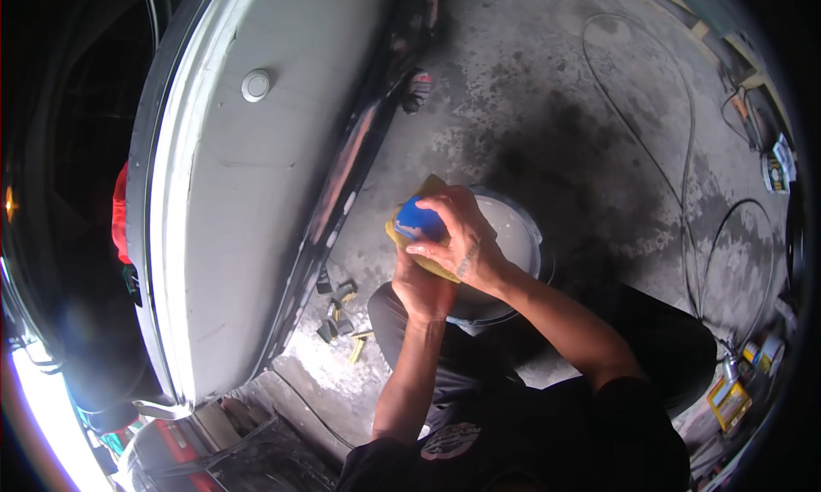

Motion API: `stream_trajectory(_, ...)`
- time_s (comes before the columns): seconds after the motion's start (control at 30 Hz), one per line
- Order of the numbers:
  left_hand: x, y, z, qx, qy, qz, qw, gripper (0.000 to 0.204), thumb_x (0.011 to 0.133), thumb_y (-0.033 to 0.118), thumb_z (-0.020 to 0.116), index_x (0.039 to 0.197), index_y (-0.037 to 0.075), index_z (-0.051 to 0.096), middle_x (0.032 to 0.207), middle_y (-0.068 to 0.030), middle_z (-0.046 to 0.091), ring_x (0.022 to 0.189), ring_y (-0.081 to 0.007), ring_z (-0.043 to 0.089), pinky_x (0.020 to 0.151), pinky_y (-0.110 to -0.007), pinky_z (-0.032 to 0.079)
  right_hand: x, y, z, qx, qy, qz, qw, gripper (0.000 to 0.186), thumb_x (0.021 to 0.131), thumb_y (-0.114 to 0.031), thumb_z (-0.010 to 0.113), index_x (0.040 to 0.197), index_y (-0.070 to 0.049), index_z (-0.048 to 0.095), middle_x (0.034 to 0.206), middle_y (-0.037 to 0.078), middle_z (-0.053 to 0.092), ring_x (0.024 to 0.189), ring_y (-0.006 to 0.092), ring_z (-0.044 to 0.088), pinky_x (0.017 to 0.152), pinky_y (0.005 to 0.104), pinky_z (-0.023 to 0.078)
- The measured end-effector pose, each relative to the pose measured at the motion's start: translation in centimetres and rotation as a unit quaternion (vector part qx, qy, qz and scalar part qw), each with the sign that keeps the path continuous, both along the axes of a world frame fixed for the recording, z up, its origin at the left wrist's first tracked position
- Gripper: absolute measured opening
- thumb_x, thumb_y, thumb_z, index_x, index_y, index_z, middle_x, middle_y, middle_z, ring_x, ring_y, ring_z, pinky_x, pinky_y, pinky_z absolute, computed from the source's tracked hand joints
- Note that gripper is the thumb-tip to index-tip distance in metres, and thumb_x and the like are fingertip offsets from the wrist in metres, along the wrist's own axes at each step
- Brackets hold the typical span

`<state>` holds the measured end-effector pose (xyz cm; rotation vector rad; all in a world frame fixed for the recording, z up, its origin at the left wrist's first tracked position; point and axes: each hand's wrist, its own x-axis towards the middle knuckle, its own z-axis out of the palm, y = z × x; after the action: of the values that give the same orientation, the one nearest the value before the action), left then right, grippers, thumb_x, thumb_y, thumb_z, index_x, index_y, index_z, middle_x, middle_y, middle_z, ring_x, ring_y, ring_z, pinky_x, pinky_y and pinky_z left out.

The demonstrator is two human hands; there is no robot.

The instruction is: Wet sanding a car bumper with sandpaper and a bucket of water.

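Right now we hold a blue block [419, 220] wrapped in a yellow sheet [409, 235] over the bucket [522, 235]; right hand [457, 235] is clamped on top of it, left hand [421, 288] cups it from below. Risks as we see it: sheet looks loosely folded, could slip off the block into the bucket; drips could land on the grey bumper [248, 218] just beside us; scraps [340, 312] on the floor sit near our knee, easy to kneel on
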<state>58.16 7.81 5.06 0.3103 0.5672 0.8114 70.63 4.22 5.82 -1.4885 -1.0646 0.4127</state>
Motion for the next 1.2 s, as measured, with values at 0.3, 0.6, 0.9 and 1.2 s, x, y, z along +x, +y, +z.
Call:
stream_trajectory(0.3, 0.2, 0.5, -0.7, 0.019, 0.022, -0.016, 0.999, 0.062, 0.116, 0.051, 0.042, 0.162, 0.010, 0.045, 0.163, -0.0132, 0.051, 0.151, -0.0340, 0.048, 0.127, -0.052, 0.038, 1.0, 0.1, -0.9, 0.014, -0.048, 0.014, 0.999, 0.058, 0.085, -0.017, 0.091, 0.137, -0.008, 0.067, 0.130, 0.016, 0.065, 0.119, 0.0355, 0.066, 0.101, 0.0442, 0.057)
stream_trajectory(0.6, 0.8, 0.5, 0.2, 0.112, 0.127, 0.034, 0.985, 0.046, 0.118, 0.022, 0.047, 0.161, 0.007, 0.042, 0.153, -0.0139, 0.057, 0.139, -0.0302, 0.059, 0.121, -0.047, 0.046, 4.5, -0.2, -0.9, -0.009, 0.312, 0.127, 0.941, 0.030, 0.108, -0.020, 0.064, 0.124, 0.003, 0.075, 0.106, 0.009, 0.078, 0.100, 0.0126, 0.070, 0.089, 0.0304, 0.056)
stream_trajectory(0.9, 2.0, -0.3, 0.2, 0.164, 0.181, 0.059, 0.968, 0.049, 0.118, 0.020, 0.049, 0.164, 0.006, 0.041, 0.154, -0.0110, 0.058, 0.138, -0.0237, 0.059, 0.120, -0.039, 0.046, 1.7, 0.3, -2.9, 0.052, 0.189, 0.112, 0.974, 0.039, 0.098, -0.014, 0.079, 0.133, 0.001, 0.069, 0.125, 0.010, 0.072, 0.112, 0.0193, 0.070, 0.098, 0.0344, 0.056)
stream_trajectory(1.2, 1.5, -0.1, 1.0, 0.280, 0.307, -0.057, 0.908, 0.064, 0.117, 0.038, 0.054, 0.168, 0.003, 0.040, 0.155, -0.0118, 0.059, 0.138, -0.0194, 0.057, 0.117, -0.033, 0.043, 2.4, 0.0, -2.6, 0.061, 0.159, 0.146, 0.974, 0.036, 0.104, -0.008, 0.069, 0.140, -0.003, 0.069, 0.137, 0.015, 0.071, 0.120, 0.0280, 0.071, 0.101, 0.0387, 0.057)
